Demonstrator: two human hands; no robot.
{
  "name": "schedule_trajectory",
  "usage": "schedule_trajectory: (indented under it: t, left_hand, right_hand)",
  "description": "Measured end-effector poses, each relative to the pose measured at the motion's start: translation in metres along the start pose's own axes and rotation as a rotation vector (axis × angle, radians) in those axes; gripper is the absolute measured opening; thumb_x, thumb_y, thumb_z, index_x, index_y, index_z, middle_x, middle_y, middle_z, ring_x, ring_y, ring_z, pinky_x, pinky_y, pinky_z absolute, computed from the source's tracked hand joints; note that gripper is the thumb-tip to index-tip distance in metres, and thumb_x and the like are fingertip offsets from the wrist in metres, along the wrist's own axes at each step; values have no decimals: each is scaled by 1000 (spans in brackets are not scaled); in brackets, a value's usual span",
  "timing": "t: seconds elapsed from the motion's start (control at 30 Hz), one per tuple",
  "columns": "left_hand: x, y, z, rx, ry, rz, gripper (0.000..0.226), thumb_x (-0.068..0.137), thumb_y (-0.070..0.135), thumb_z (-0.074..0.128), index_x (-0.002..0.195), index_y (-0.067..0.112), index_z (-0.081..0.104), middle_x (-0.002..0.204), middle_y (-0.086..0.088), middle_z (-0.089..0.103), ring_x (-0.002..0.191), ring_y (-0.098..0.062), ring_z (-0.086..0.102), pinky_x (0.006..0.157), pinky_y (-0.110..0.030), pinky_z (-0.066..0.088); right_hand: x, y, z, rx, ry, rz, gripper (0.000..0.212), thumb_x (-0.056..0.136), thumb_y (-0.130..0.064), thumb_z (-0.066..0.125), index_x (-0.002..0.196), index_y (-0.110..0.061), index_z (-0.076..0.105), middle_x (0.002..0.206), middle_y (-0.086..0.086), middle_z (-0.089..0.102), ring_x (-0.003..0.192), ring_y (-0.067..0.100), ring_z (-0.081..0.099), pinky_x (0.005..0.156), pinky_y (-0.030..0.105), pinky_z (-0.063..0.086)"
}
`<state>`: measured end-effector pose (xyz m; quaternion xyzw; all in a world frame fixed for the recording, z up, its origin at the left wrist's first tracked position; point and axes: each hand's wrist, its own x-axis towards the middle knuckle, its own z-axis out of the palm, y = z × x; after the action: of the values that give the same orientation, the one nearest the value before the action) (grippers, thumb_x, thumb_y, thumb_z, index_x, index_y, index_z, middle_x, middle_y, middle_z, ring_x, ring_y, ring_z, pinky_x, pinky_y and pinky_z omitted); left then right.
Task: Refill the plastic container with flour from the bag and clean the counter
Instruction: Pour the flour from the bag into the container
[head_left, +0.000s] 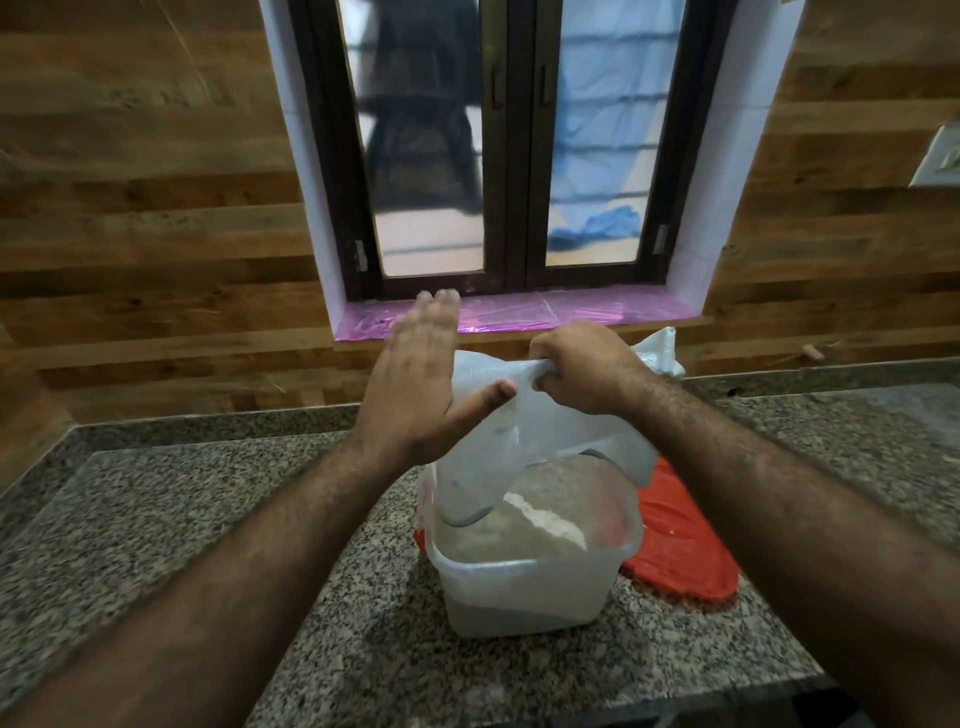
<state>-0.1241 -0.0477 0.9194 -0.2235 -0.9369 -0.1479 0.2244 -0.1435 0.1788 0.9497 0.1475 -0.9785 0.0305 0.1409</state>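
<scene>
My right hand (582, 366) is clenched on the bunched bottom of the flour bag (540, 421), holding it upside down so its mouth hangs inside the plastic container (530, 566) and whatever is left slides out. My left hand (415, 379) is flat, fingers straight and grasping nothing — the palm sits at the bag's 9 o'clock side with the thumb lying across the film, placed as I judge to pat the last flour loose. The fingertips are smeared by motion blur.

The container stands on the granite counter (208, 519) directly below my hands, heaped with flour (524, 514) nearly to the rim. A red lid (685, 551) lies flat at its 3 o'clock, partly tucked behind it — out of the way while I pour.

The bag's mouth is lost behind its own cloudy film, so I cannot tell whether flour is falling. Something white and crumpled (662, 353) pokes out behind my right hand at 1 o'clock; I cannot make out what it is. No spill shows on the speckled stone.
</scene>
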Motion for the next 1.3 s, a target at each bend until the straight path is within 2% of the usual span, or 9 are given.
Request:
schedule_trajectory:
  t: [0.2, 0.3, 0.4, 0.5, 0.63, 0.73, 0.83, 1.1, 1.3]
  left_hand:
    - [-5, -4, 4, -24, -36, -43, 122, 84, 99, 16, 172, 14, 22, 177, -10, 28, 163, -25, 25, 132, -46, 16]
    - [-6, -4, 3, 9, -163, 6, 135, 76, 103, -1, 164, 10, 40, 165, -13, 49, 153, -26, 43, 132, -46, 18]
    - [-10, -4, 4, -5, -31, 0, 118, 87, 96, 20, 171, 12, 24, 176, -11, 31, 163, -27, 26, 132, -44, 17]
    - [-9, -5, 4, 40, -184, 15, 121, 84, 100, 12, 163, 13, 43, 161, -10, 54, 151, -26, 47, 130, -46, 23]
    - [-6, -4, 1, -34, -9, 12, 110, 92, 90, 33, 173, 17, 20, 179, -7, 23, 166, -22, 19, 134, -43, 9]
    - [6, 5, -7, -6, -166, 9, 110, 89, 95, 31, 165, 15, 42, 166, -6, 49, 153, -22, 44, 132, -49, 20]
    - [20, 8, -16, -6, -115, 21, 121, 81, 89, 61, 171, 17, 25, 174, -5, 35, 160, -25, 33, 131, -46, 26]
    - [72, 0, -10, -152, -661, -51, 139, 59, 69, 94, 169, 31, 19, 169, 6, 43, 151, -20, 46, 123, -40, 39]
    - [75, -1, -10, -240, -582, -22, 133, 63, 53, 94, 170, 30, 19, 168, 3, 43, 146, -21, 49, 118, -41, 45]
  right_hand:
    - [1, -5, 2, -14, -1, -7, 9, 93, -30, 77, 99, -26, 72, 87, -7, 61, 88, 22, 60, 73, 30, 38]
    - [0, -6, 2, 8, -18, 10, 10, 93, -30, 77, 93, -29, 67, 85, -7, 59, 85, 21, 57, 72, 30, 37]
    - [1, -7, 4, 14, 16, 15, 9, 93, -29, 77, 100, -25, 73, 87, -7, 59, 85, 20, 54, 73, 30, 37]
    - [1, -9, 3, 2, 18, 5, 11, 94, -29, 77, 102, -23, 75, 87, -7, 60, 85, 18, 54, 72, 30, 38]
    - [0, -12, 3, -13, 28, -14, 11, 93, -28, 77, 103, -24, 75, 85, -6, 59, 83, 19, 54, 71, 31, 38]
    - [0, -11, -1, -15, 37, -14, 11, 92, -28, 76, 102, -23, 75, 85, -6, 60, 83, 20, 53, 70, 31, 37]
    - [0, -9, -5, -26, 51, -24, 16, 91, -30, 76, 105, -22, 76, 93, 0, 70, 91, 25, 62, 71, 32, 37]
    - [2, -18, -23, -67, 52, -94, 22, 91, -32, 78, 112, -27, 79, 102, -1, 77, 97, 26, 68, 74, 34, 49]
    - [2, -14, -30, -103, 133, -158, 23, 92, -34, 77, 113, -27, 79, 102, 0, 79, 97, 28, 71, 76, 32, 36]
